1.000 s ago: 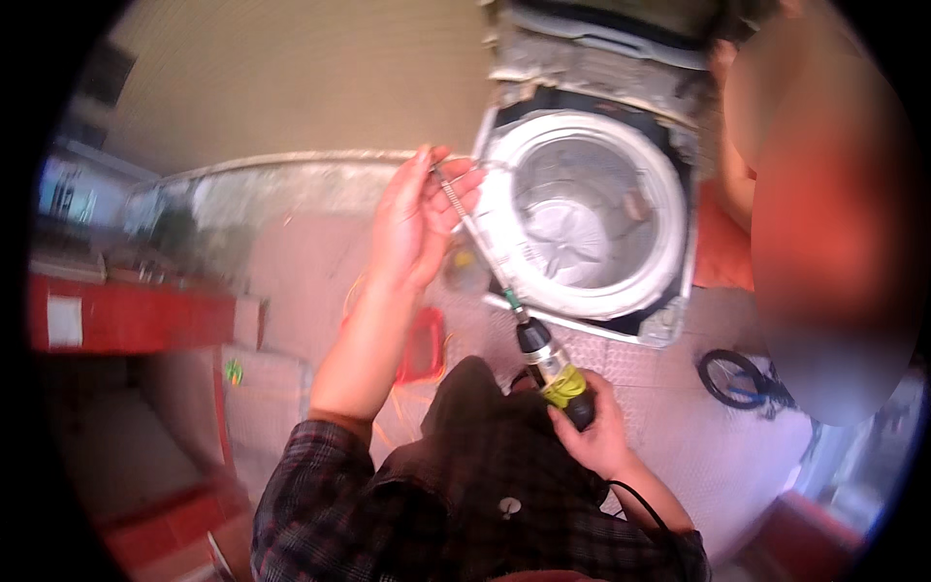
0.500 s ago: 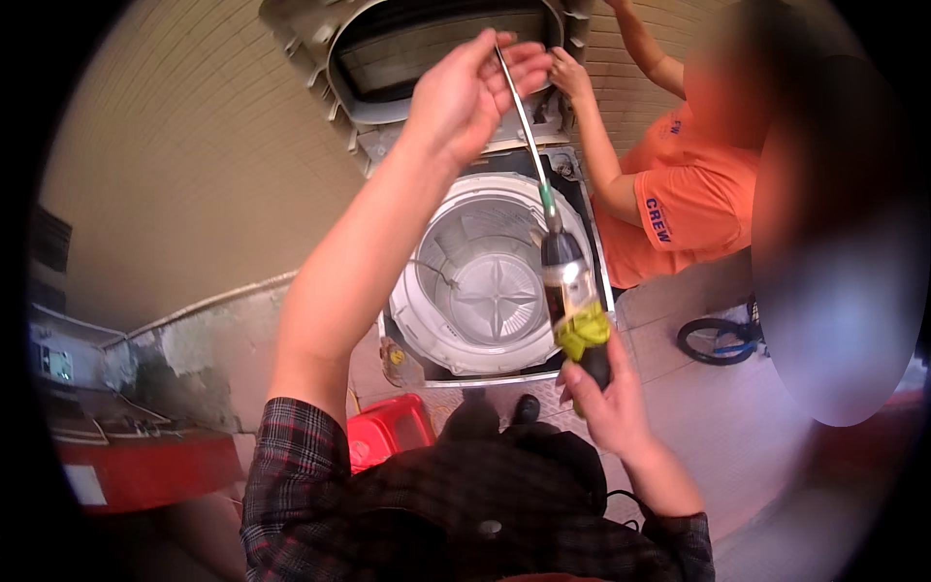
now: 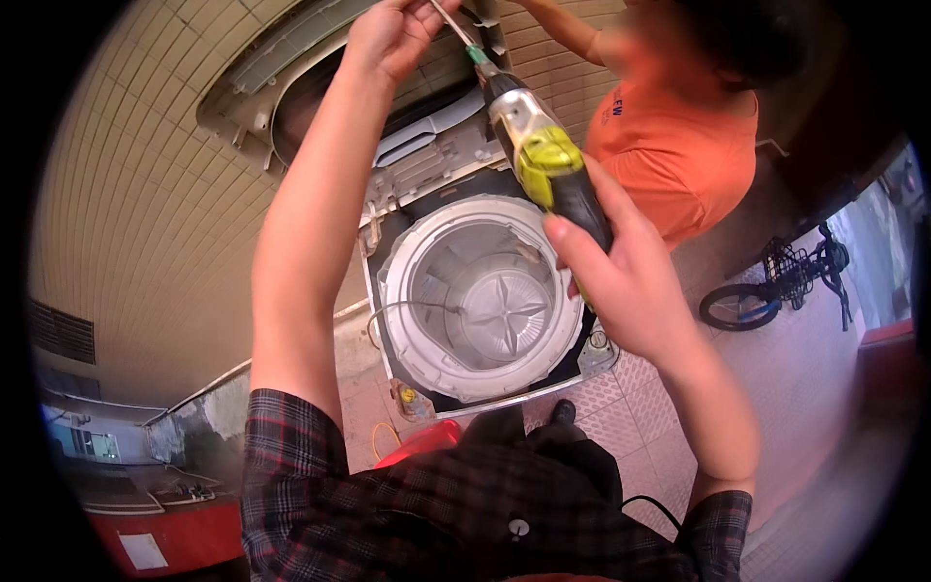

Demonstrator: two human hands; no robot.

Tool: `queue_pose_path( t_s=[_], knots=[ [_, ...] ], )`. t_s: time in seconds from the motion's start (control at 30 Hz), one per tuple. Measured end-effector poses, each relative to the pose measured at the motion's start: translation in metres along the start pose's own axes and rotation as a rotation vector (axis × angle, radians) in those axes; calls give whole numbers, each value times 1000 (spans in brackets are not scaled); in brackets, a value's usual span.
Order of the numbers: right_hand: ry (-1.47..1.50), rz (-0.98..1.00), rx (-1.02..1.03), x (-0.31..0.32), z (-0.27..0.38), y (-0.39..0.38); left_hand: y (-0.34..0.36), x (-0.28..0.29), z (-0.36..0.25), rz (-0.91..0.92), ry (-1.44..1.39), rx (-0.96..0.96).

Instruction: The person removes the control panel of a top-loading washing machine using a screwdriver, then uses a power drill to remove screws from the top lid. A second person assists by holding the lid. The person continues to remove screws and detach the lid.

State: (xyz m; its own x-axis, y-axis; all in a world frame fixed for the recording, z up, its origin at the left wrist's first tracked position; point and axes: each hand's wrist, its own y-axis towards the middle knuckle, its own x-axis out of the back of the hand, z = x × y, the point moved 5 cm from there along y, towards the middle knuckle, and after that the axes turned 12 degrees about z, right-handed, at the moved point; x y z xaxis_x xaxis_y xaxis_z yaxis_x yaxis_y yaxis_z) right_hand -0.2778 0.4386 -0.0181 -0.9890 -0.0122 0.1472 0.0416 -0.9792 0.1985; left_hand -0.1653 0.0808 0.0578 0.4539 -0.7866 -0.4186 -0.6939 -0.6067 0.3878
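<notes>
My right hand is wrapped round the dark grip of a cordless power screwdriver, which is black and silver with a yellow-green part. A long thin bit runs from its green collar to the top edge. There my left hand has its fingers curled at the bit, its fingertips partly cut off by the frame. Below the tool stands an opened top-loading washing machine with a white tub ring and a grey drum. Its detached-looking top cover tilts up behind, under the bit.
A co-worker in an orange shirt stands at the right, one arm reaching towards the cover. A tiled wall rises at the left. A bicycle is farther right. A red plastic container sits by my feet, and a thin hose crosses the drum.
Both hands and the screwdriver have moved up and forward, and the tool tilts more to the left. The view has shifted. The co-worker's lower hand no longer shows beside the cover.
</notes>
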Motion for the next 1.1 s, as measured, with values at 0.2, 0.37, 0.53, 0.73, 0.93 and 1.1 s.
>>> queue_pose_path(
  t_s=[0.2, 0.37, 0.53, 0.73, 0.93, 1.1],
  knots=[
    [-48, 16, 1, 2, 14, 55, 47, 62, -17, -100, -34, -43],
    [-94, 9, -14, 3, 22, 88, 62, 73, -21, -169, -63, -64],
    [-169, -45, 29, 2, 30, 117, 88, 93, -33, -166, -82, -89],
    [-121, -35, -75, 13, 47, 130, 114, 95, -26, -98, -210, -46],
    [-311, -20, -72, 28, 70, 137, 112, 101, -24, -56, -313, -65],
    [-356, -56, -100, 34, 80, 136, 108, 99, -20, -86, -199, -96]
  ],
)
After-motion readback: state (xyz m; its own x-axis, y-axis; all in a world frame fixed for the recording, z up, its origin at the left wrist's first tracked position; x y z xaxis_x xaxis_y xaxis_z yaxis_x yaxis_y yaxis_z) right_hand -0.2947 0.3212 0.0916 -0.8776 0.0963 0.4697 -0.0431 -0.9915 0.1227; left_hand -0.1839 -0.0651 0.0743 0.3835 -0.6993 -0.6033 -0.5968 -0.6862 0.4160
